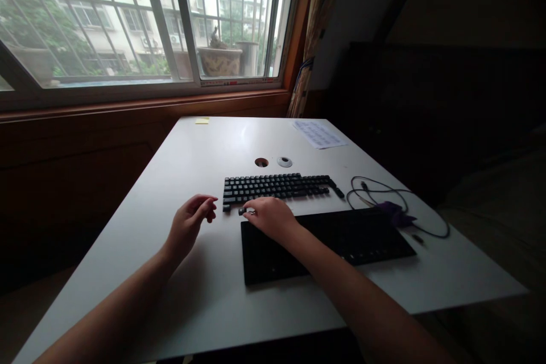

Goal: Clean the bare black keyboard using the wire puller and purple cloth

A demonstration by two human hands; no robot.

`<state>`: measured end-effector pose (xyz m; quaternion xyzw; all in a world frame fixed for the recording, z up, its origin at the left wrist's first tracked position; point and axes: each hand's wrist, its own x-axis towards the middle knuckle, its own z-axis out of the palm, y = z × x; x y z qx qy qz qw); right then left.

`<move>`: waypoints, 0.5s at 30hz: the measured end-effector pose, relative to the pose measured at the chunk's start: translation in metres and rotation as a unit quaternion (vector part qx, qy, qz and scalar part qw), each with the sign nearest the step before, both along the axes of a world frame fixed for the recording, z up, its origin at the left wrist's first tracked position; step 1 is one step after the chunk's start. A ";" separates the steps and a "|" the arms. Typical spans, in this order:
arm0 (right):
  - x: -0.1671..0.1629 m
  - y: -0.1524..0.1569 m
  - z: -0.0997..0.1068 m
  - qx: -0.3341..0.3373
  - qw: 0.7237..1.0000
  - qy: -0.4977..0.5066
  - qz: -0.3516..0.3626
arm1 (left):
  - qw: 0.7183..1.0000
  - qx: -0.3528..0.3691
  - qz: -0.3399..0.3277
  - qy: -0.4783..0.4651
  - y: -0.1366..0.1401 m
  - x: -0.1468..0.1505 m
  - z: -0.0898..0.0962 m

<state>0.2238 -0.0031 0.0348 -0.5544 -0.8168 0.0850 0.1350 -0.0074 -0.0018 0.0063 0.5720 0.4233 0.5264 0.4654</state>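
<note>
My right hand [273, 216] reaches over the upper left part of a black keyboard base [273, 256], its fingers pinching a small dark keycap [242, 211] just above the white table. Loose black keycaps [268, 186] lie in keyboard-like rows beyond the hand. Left of these rows, my left hand [194, 219] is raised over the table with its fingers curled and thumb against the index finger. I see nothing between those fingers. A single keycap [226, 208] sits at the near left corner of the rows, between my hands. The right palm hides part of the base.
A black cable [384, 189] loops on the right, with a purple object [394, 215] and a small dark piece [418, 239] beside it. Farther back are a round hole [261, 162], its cover [284, 162], printed paper [319, 133] and a yellow note [202, 121].
</note>
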 end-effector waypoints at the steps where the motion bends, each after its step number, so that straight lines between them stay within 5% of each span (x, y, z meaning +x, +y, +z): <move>1: -0.004 0.002 -0.001 -0.007 1.000 -0.025 -0.006 | 1.000 -0.001 0.006 0.006 0.001 -0.001 0.000; 15: -0.017 0.012 -0.008 -0.035 0.995 -0.083 -0.029 | 0.999 -0.014 0.009 0.031 -0.001 0.001 0.003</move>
